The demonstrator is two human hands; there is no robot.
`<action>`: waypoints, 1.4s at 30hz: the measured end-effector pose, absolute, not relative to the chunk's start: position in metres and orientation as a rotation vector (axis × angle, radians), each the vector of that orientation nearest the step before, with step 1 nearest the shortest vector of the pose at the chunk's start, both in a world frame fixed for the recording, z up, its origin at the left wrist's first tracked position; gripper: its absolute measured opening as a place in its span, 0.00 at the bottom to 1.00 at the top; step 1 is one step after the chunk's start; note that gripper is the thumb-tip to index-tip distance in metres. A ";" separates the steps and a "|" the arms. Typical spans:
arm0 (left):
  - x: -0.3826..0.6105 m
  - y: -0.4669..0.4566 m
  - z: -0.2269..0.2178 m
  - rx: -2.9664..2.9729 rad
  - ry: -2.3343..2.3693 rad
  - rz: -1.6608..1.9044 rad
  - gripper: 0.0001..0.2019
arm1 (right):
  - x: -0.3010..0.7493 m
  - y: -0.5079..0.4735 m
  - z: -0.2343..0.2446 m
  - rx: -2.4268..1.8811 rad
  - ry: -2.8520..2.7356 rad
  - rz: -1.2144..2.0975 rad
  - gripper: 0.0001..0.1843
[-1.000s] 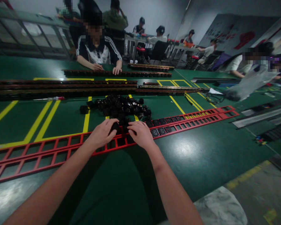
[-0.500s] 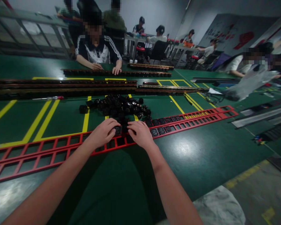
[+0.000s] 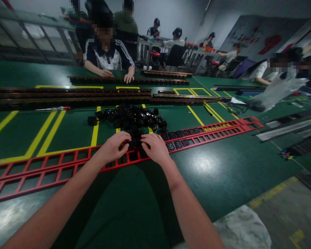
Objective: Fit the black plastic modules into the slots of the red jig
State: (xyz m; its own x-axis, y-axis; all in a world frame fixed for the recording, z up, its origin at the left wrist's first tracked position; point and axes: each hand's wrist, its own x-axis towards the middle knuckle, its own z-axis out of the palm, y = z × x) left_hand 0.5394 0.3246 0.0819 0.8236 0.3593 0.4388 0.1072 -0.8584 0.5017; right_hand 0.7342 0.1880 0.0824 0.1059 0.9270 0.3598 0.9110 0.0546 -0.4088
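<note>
A long red slotted frame [image 3: 54, 166] runs across the green table from lower left to upper right. Both of my hands rest on its middle. My left hand [image 3: 113, 148] has its fingers curled round a small black socket module [image 3: 131, 144] at the frame. My right hand [image 3: 154, 148] is curled too, fingertips pressing on the frame beside the same spot; what it holds is hidden. Just behind my hands lies a heap of black socket modules [image 3: 132, 118]. Several modules [image 3: 180, 138] sit fitted in the frame to the right of my hands.
Long dark strips [image 3: 67, 97] lie across the table beyond the heap. A person in a striped jacket [image 3: 107, 57] sits opposite, hands on another strip [image 3: 129, 81]. Other people work at the right and at far tables. Yellow lines mark the table; its edge is at lower right.
My left fingers have shifted slightly over the black module at the frame. My right hand has stayed almost still.
</note>
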 end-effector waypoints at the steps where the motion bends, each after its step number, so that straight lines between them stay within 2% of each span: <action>1: 0.540 0.324 0.082 2.547 0.339 0.747 0.09 | 0.734 0.188 0.083 -1.841 -1.789 0.038 0.11; 9: 0.545 0.326 0.080 2.613 0.491 0.682 0.13 | 0.734 0.188 0.083 -1.837 -1.784 0.036 0.11; 18: 0.542 0.329 0.075 2.568 0.400 0.651 0.14 | 0.734 0.188 0.082 -1.833 -1.788 0.028 0.11; 30: 0.547 0.332 0.072 2.637 0.521 0.629 0.17 | 0.735 0.188 0.081 -1.835 -1.779 0.045 0.11; 42: 0.556 0.338 0.072 2.483 0.679 0.578 0.15 | 0.735 0.188 0.081 -1.831 -1.783 0.016 0.10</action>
